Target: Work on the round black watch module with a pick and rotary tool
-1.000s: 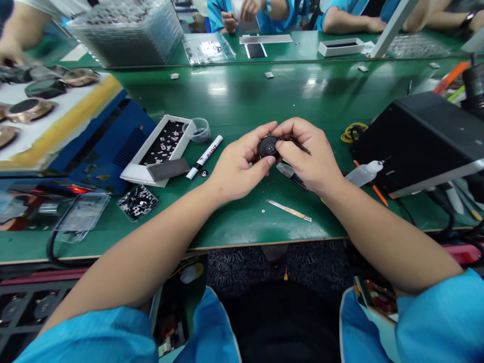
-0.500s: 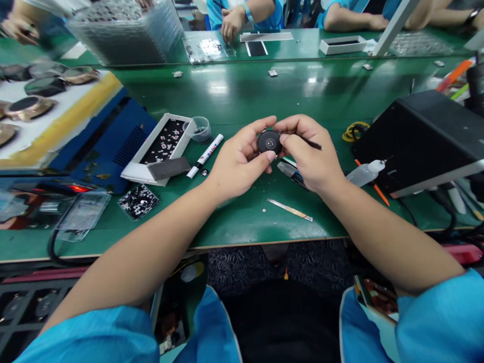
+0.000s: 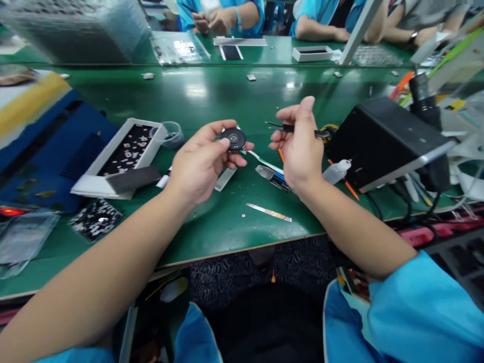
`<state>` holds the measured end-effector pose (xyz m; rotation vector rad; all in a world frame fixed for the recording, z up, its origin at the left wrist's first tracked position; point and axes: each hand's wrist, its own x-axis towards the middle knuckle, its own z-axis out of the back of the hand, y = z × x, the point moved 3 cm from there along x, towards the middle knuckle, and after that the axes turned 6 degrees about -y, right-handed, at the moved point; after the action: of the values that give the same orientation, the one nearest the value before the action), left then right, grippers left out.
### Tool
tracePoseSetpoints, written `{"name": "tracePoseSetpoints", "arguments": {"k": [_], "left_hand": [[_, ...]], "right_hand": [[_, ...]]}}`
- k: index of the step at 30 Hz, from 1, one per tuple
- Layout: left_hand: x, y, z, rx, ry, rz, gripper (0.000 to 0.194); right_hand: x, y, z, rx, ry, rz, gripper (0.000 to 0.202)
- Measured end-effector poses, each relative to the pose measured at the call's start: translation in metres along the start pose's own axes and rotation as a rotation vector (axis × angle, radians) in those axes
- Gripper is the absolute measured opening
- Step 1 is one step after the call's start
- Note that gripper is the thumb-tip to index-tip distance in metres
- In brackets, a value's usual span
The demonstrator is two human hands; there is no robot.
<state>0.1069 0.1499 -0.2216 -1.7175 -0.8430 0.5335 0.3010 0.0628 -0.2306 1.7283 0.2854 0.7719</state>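
A round black disc (image 3: 235,139) is pinched between the thumb and fingers of my left hand (image 3: 202,164), over the green table. My right hand (image 3: 300,146), apart from it on the right, is closed around black tweezers (image 3: 287,128) whose tips point left toward the disc. Under my right hand's wrist side lies a clear and blue packet (image 3: 273,177), with a green and white brush (image 3: 266,162) beside it. Nearer the table's front edge is a thin blade-like tool (image 3: 269,212), with a tiny round piece (image 3: 243,216) to its left.
On the left stand a white box of small parts (image 3: 130,151), a clear cup (image 3: 172,135) and a blue machine (image 3: 49,151). A black box-shaped device (image 3: 385,141) and a squeeze bottle (image 3: 337,171) are at right. Across the table are other people's arms (image 3: 245,17).
My hands have moved apart. The right one has left the disc and turned, its tweezers now showing. The left still holds the disc. The view has shifted right.
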Motion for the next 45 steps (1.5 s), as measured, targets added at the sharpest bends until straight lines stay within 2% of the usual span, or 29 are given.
{"name": "tracePoseSetpoints", "arguments": {"k": [3,7,16,20,22,23,25,26,27,29,31,33,36,38,41,45], "left_hand": [[0.002,0.004,0.002,-0.035,-0.002,0.012,0.048],[0.002,0.007,0.004,-0.030,-0.048,0.033,0.064],[0.002,-0.004,-0.002,0.028,-0.118,0.019,0.035],[0.008,0.004,0.002,0.027,-0.040,-0.054,0.018],[0.009,0.007,0.004,-0.015,-0.008,-0.104,0.022],[0.008,0.009,0.005,-0.023,-0.004,-0.079,0.031],[0.006,0.008,0.006,-0.022,-0.069,-0.021,0.045],[0.004,0.007,0.006,0.009,-0.084,0.020,0.048],[0.003,0.006,0.004,0.022,-0.065,0.052,0.053],[0.002,0.002,0.001,-0.018,-0.017,0.004,0.060],[0.002,0.001,0.001,-0.030,0.015,-0.025,0.065],[0.004,0.004,0.001,-0.040,0.042,-0.026,0.067],[0.005,0.009,0.002,-0.038,0.057,-0.040,0.067],[0.005,0.010,0.002,-0.018,0.055,-0.066,0.070],[0.006,0.010,0.001,0.030,0.052,-0.109,0.076],[0.006,0.010,-0.001,0.046,0.065,-0.125,0.076]], "right_hand": [[0.001,0.006,-0.001,0.011,0.001,-0.051,0.084],[-0.004,0.016,-0.005,0.051,0.045,-0.193,0.100],[-0.007,0.030,-0.001,0.127,0.088,-0.294,0.102],[-0.006,0.031,-0.004,0.251,0.175,-0.316,0.109],[-0.007,0.031,-0.006,0.298,0.245,-0.347,0.114],[-0.008,0.032,-0.007,0.307,0.285,-0.353,0.114],[-0.009,0.037,-0.008,0.300,0.344,-0.304,0.102],[-0.010,0.040,-0.008,0.266,0.316,-0.272,0.096],[-0.011,0.042,-0.008,0.208,0.306,-0.255,0.087],[-0.013,0.046,-0.006,0.093,0.216,-0.203,0.060],[-0.016,0.048,-0.006,0.088,0.190,-0.149,0.027],[-0.018,0.047,-0.008,0.134,0.215,-0.084,0.012],[-0.022,0.043,-0.011,0.225,0.296,-0.041,0.017],[-0.024,0.041,-0.013,0.297,0.335,-0.069,0.024],[-0.025,0.037,-0.014,0.352,0.339,-0.122,0.031],[-0.024,0.035,-0.014,0.301,0.333,-0.084,0.044]]}}
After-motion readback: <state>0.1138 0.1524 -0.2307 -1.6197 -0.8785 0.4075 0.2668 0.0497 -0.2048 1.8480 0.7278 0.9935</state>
